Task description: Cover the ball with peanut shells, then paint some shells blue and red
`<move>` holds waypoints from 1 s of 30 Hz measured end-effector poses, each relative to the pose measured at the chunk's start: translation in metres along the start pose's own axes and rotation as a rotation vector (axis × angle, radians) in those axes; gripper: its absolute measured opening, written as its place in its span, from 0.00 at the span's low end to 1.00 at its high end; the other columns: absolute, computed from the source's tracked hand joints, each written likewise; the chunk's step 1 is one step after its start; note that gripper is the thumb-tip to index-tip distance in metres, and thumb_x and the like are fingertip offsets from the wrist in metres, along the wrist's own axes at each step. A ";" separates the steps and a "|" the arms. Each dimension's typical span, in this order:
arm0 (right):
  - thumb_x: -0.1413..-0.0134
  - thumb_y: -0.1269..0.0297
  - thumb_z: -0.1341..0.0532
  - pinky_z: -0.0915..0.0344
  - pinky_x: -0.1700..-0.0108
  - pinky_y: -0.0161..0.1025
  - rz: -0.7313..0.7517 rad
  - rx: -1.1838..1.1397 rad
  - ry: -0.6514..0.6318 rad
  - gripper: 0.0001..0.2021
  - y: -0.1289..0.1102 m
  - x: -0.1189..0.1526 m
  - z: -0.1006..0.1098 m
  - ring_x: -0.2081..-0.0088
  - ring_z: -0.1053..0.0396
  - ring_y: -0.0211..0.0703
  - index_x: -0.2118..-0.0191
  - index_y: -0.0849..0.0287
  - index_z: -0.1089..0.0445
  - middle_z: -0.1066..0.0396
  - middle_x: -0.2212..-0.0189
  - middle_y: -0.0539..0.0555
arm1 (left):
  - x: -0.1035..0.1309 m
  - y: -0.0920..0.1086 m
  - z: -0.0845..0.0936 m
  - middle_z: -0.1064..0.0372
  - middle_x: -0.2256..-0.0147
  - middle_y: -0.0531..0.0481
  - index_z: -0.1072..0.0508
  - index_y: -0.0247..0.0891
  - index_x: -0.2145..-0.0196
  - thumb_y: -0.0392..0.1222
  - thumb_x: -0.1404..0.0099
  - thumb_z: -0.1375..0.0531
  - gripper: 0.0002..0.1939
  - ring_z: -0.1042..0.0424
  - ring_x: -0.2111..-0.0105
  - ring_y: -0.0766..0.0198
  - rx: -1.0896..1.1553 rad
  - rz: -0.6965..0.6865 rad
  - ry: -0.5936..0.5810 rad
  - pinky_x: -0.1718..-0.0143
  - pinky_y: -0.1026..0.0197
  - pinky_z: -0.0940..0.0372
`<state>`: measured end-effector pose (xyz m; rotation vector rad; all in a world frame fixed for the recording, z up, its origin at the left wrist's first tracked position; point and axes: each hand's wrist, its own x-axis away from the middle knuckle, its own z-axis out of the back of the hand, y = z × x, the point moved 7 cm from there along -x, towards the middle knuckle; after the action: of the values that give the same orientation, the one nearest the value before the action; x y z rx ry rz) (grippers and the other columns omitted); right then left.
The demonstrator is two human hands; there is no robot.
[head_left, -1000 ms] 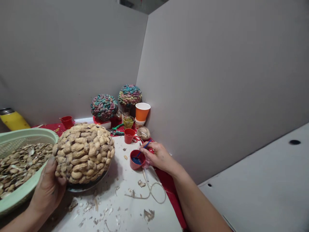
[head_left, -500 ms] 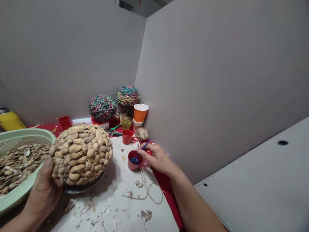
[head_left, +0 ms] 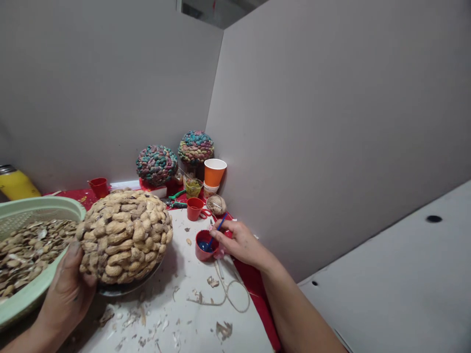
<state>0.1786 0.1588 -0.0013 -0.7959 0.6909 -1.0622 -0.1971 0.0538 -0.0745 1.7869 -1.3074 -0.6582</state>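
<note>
My left hand (head_left: pixel 66 284) grips the near left side of a ball covered in peanut shells (head_left: pixel 125 235), thumb pressed on the shells. A dark rounded base shows under the ball. In my right hand (head_left: pixel 235 240) a thin blue stick, perhaps a brush handle (head_left: pixel 222 221), is pinched between thumb and fingers. Its lower end dips into dark blue liquid (head_left: pixel 204 244) inside a small red cup (head_left: pixel 204 254); the tip is hidden. Something pink, like crumpled paper (head_left: pixel 220 252), lies beside that cup under my fingers.
A green basket (head_left: pixel 79 208) of shells stands left. Behind are two painted peanut balls (head_left: pixel 156 164), orange paper cups (head_left: pixel 215 170), red cups (head_left: pixel 195 211), twine (head_left: pixel 216 204) and green-handled pliers (head_left: pixel 178 194). Shell bits and a cord (head_left: pixel 239 310) lie on the white board. Grey walls enclose the corner.
The blue stick has tilted more upright and shifted slightly within the red cup. My left hand and the peanut ball stay nearly in place.
</note>
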 end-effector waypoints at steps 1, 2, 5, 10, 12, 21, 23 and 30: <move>0.36 0.55 0.43 0.33 0.74 0.36 0.012 0.002 -0.006 0.12 -0.001 0.000 0.000 0.79 0.27 0.42 0.66 0.57 0.30 0.26 0.78 0.50 | -0.005 0.001 -0.019 0.21 0.50 0.49 0.28 0.45 0.43 0.62 0.47 0.32 0.36 0.31 0.41 0.43 -0.005 0.003 0.006 0.41 0.48 0.33; 0.36 0.55 0.43 0.33 0.74 0.36 0.031 0.012 0.002 0.13 -0.003 0.000 0.000 0.79 0.28 0.42 0.67 0.57 0.30 0.26 0.77 0.50 | -0.010 0.003 -0.041 0.21 0.50 0.49 0.28 0.45 0.43 0.62 0.47 0.33 0.36 0.31 0.41 0.43 -0.011 0.004 0.004 0.41 0.48 0.33; 0.37 0.56 0.44 0.33 0.71 0.36 0.104 0.108 0.076 0.13 -0.007 -0.001 0.006 0.75 0.28 0.42 0.68 0.58 0.30 0.25 0.76 0.52 | -0.025 0.013 -0.095 0.21 0.50 0.49 0.28 0.45 0.44 0.60 0.46 0.32 0.35 0.31 0.41 0.43 -0.020 -0.030 -0.016 0.41 0.48 0.33; 0.36 0.55 0.45 0.34 0.72 0.36 0.117 0.098 0.037 0.14 -0.001 -0.002 0.003 0.75 0.28 0.42 0.68 0.58 0.30 0.26 0.76 0.52 | -0.028 0.017 -0.094 0.23 0.48 0.50 0.28 0.47 0.43 0.54 0.42 0.33 0.30 0.32 0.40 0.47 -0.026 -0.084 -0.021 0.41 0.51 0.34; 0.35 0.54 0.45 0.34 0.73 0.36 0.101 0.060 0.040 0.14 0.001 -0.002 0.003 0.76 0.28 0.42 0.68 0.57 0.31 0.26 0.76 0.52 | -0.026 0.016 -0.086 0.24 0.46 0.51 0.28 0.48 0.42 0.53 0.40 0.33 0.29 0.33 0.39 0.48 -0.029 -0.104 -0.028 0.40 0.51 0.35; 0.36 0.55 0.45 0.33 0.72 0.38 0.068 0.073 0.052 0.13 -0.001 -0.002 0.003 0.78 0.28 0.44 0.68 0.57 0.32 0.26 0.78 0.52 | -0.029 0.013 -0.088 0.25 0.45 0.51 0.28 0.49 0.42 0.53 0.40 0.33 0.29 0.34 0.38 0.48 0.008 -0.100 -0.055 0.38 0.53 0.36; 0.36 0.55 0.45 0.33 0.72 0.38 0.055 0.069 0.051 0.13 0.002 -0.002 0.003 0.78 0.27 0.44 0.68 0.57 0.33 0.26 0.78 0.52 | -0.029 0.013 -0.088 0.25 0.44 0.51 0.29 0.49 0.41 0.53 0.39 0.34 0.29 0.34 0.39 0.48 0.016 -0.093 -0.063 0.39 0.52 0.36; 0.36 0.50 0.44 0.32 0.73 0.37 -0.018 -0.022 0.002 0.16 0.012 0.000 -0.001 0.78 0.26 0.45 0.66 0.57 0.33 0.27 0.80 0.50 | -0.027 0.014 -0.088 0.27 0.42 0.49 0.32 0.48 0.38 0.55 0.40 0.34 0.33 0.34 0.39 0.47 -0.008 -0.114 -0.061 0.38 0.48 0.38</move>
<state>0.1835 0.1620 -0.0114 -0.8214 0.6990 -1.0736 -0.1436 0.1041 -0.0169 1.8582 -1.2483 -0.7855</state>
